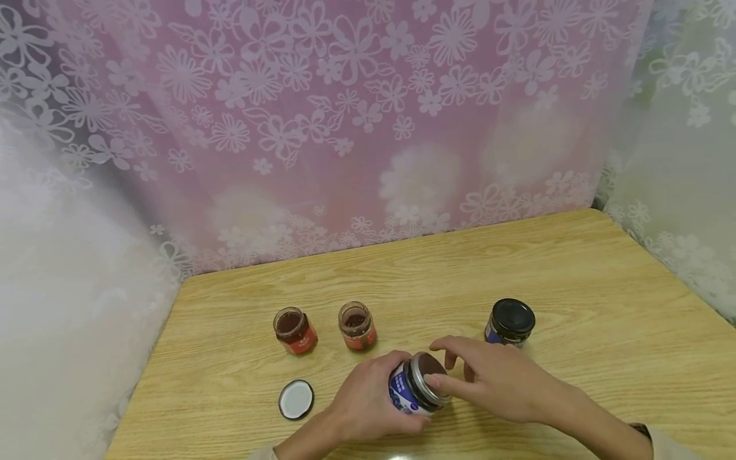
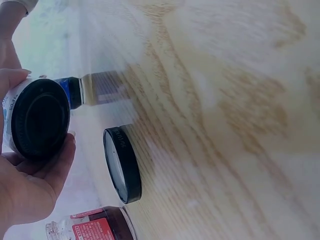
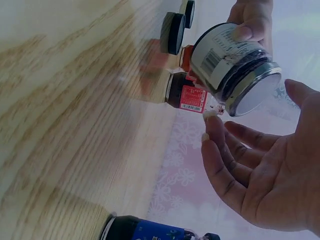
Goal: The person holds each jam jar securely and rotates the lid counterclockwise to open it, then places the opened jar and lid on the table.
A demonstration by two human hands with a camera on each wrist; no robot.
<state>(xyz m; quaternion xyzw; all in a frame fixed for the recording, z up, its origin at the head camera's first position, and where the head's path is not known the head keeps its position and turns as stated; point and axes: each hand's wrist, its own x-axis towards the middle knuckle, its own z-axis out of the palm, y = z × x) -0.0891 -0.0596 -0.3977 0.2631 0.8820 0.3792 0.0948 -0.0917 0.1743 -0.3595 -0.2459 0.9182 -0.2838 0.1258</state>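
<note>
Here the left grip curls round the blue-labelled jar above the surface, its silver-rimmed top tilted toward the loosely spread, empty right grip, seemingly for easy reach.

Room lies left of the black-lidded jar; the right grip clears it, perhaps narrowly.

Room type unclear; floral curtains line wood-grain table.

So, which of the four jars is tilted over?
The blue-and-white jar gripped in the left hand; the two red-labelled jars and the black-lidded jar stand upright on the table.
</note>
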